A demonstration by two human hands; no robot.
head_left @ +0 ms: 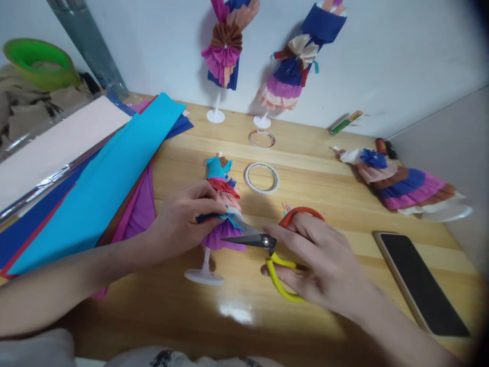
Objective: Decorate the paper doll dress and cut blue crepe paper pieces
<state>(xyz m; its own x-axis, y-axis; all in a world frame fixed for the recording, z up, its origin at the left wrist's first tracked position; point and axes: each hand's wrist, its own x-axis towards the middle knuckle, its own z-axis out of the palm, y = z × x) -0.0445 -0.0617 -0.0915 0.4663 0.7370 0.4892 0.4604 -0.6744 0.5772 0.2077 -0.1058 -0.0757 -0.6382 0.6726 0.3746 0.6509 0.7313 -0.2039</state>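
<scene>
A small figure in a tiered paper dress (223, 186) lies near the middle of the table, its white stand (204, 276) toward me. My left hand (189, 216) is closed at the left side of the skirt, pinching a dark blue piece (208, 217). My right hand (321, 260) grips scissors (284, 290) with one orange and one yellow handle. Their blades (248, 238) are parted and point left, over the lower skirt beside my left fingertips. The blade tips partly overlap the purple bottom tier, and whether they touch the paper I cannot tell.
Coloured paper sheets (114, 168) lie at left, near a green ring (42, 63) and a bottle (89, 46). Two dressed figures (225, 51) (292, 76) stand at the wall. Tape rolls (262, 178) sit mid-table. Right are another dressed figure (408, 186) and a phone (420, 283).
</scene>
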